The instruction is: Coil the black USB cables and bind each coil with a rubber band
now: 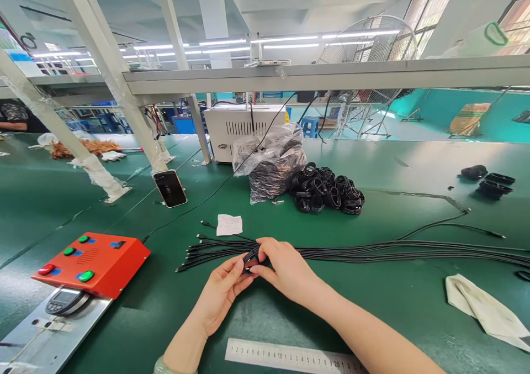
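Note:
Both my hands meet at the middle of a green table over a bundle of long black cables (pixel 372 251) laid flat from left to right. My left hand (pixel 221 294) pinches a small black coiled cable (pixel 251 258) from below left. My right hand (pixel 285 269) closes on the same coil from the right, its fingers curled round it. The cable plugs (pixel 194 252) fan out to the left of my hands. A heap of coiled black cables (pixel 329 191) lies farther back.
A red box with green and red buttons (pixel 93 261) and a gauge on a metal plate (pixel 62 302) sit at left. A phone (pixel 170 188), a bag of cables (pixel 273 164), a white machine (pixel 240 128), a cloth (pixel 484 307), a ruler (pixel 285 357) and paper (pixel 229 225) surround them.

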